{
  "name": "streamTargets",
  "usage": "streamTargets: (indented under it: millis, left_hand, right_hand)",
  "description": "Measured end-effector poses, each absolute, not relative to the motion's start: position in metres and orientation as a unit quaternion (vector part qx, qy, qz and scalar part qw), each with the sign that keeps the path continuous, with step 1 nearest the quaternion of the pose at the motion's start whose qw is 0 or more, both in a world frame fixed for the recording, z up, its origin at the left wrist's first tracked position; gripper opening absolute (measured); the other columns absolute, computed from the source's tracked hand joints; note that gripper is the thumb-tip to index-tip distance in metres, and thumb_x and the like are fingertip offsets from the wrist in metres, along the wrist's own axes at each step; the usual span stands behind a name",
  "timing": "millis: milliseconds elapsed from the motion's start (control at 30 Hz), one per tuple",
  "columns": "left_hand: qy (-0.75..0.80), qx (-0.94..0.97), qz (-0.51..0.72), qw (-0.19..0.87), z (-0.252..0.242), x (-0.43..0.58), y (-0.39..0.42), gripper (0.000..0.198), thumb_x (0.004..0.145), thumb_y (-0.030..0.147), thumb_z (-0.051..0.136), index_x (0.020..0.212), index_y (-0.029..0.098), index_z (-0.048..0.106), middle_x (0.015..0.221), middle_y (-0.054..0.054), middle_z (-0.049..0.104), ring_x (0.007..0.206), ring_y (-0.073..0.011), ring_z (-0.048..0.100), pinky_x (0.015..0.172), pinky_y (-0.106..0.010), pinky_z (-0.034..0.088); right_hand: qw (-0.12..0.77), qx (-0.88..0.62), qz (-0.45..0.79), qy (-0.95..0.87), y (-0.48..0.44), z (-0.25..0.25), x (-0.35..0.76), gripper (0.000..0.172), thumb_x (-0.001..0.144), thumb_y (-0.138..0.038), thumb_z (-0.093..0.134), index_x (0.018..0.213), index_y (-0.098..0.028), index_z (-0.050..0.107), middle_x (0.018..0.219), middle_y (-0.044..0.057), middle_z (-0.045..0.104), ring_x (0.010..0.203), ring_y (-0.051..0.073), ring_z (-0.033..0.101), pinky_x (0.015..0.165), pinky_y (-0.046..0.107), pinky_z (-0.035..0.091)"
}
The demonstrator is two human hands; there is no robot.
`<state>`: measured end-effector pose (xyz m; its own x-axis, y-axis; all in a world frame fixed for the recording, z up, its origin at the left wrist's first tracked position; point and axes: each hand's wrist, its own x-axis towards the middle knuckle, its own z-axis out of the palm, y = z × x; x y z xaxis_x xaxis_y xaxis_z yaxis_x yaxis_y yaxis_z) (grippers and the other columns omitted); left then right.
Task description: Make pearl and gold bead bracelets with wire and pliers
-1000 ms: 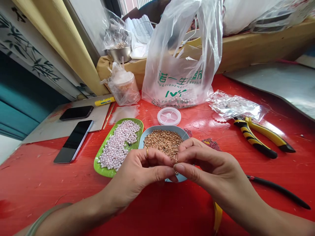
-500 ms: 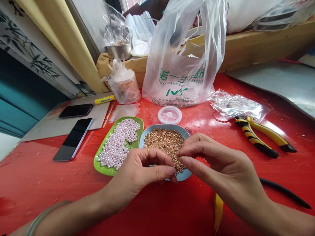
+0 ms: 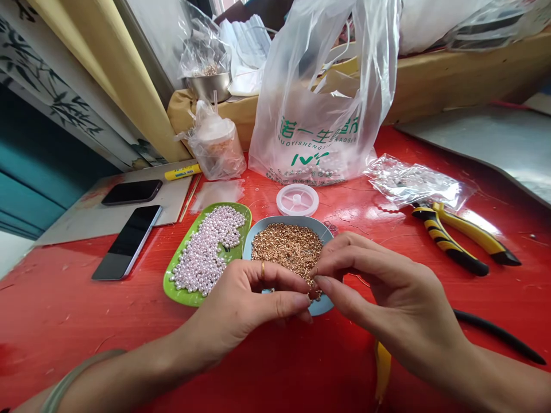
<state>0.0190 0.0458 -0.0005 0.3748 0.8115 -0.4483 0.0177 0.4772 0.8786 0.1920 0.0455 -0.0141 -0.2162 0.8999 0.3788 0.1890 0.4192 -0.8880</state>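
Both hands meet over the near edge of a blue-grey dish [image 3: 323, 228] full of small gold beads [image 3: 284, 244]. My left hand [image 3: 253, 298], with a gold ring on one finger, is pinched closed; what lies between its fingertips is too small to name. Just right of it, my right hand [image 3: 383, 287] also pinches thumb against forefinger, its tips almost touching the left ones. Whatever it grips is hidden. A green dish [image 3: 172, 291] of pale pink pearl beads [image 3: 202, 258] stands left of the blue-grey one.
Behind the dishes lie a clear plastic spool [image 3: 297, 199] and a plastic carrier bag [image 3: 318, 126]. Yellow-black pliers [image 3: 456, 235] rest at right beside a clear packet [image 3: 417, 180]. Two phones, one black [image 3: 131, 192] and one silver-edged [image 3: 128, 242], lie left. A wrapped cup [image 3: 217, 146] stands at the back.
The fingertips of both hands have drawn slightly closer together, the left shifting a little right. The view has shifted very slightly; the dishes stay in place.
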Motion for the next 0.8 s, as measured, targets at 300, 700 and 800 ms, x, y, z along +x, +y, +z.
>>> streamTargets:
  millis: [300, 700, 800]
  left_hand:
    - [0.478, 0.449, 0.273, 0.704, -0.0009, 0.0196, 0.0466, 0.007, 0.072, 0.024, 0.07, 0.069, 0.017, 0.071, 0.057, 0.001, 0.067, 0.055, -0.0104, 0.057, 0.056, -0.021, 0.044]
    - [0.474, 0.473, 0.268, 0.693, 0.0011, 0.0187, 0.044, 0.009, 0.072, 0.019, 0.067, 0.063, 0.017, 0.071, 0.056, 0.002, 0.063, 0.057, -0.0091, 0.054, 0.06, -0.02, 0.043]
    - [0.465, 0.457, 0.278, 0.706, 0.0005, 0.018, 0.0453, 0.009, 0.073, 0.02, 0.066, 0.066, 0.018, 0.072, 0.057, 0.002, 0.064, 0.059, -0.0092, 0.055, 0.061, -0.02, 0.043]
  right_hand:
    - [0.461, -0.394, 0.222, -0.764, 0.0444, -0.014, 0.1928, 0.016, 0.074, -0.004, 0.056, 0.071, -0.019, 0.06, 0.07, 0.0, 0.058, 0.055, 0.007, 0.056, 0.05, 0.019, 0.048]
    - [0.399, -0.351, 0.335, -0.778, 0.0409, -0.0141, 0.1931, 0.017, 0.083, -0.007, 0.05, 0.086, -0.019, 0.062, 0.075, 0.0, 0.069, 0.061, 0.009, 0.065, 0.054, 0.018, 0.052]
    - [0.4, -0.373, 0.359, -0.756, 0.0391, -0.0134, 0.1925, 0.021, 0.084, -0.007, 0.049, 0.094, -0.018, 0.064, 0.07, -0.001, 0.071, 0.055, 0.009, 0.065, 0.051, 0.016, 0.053]
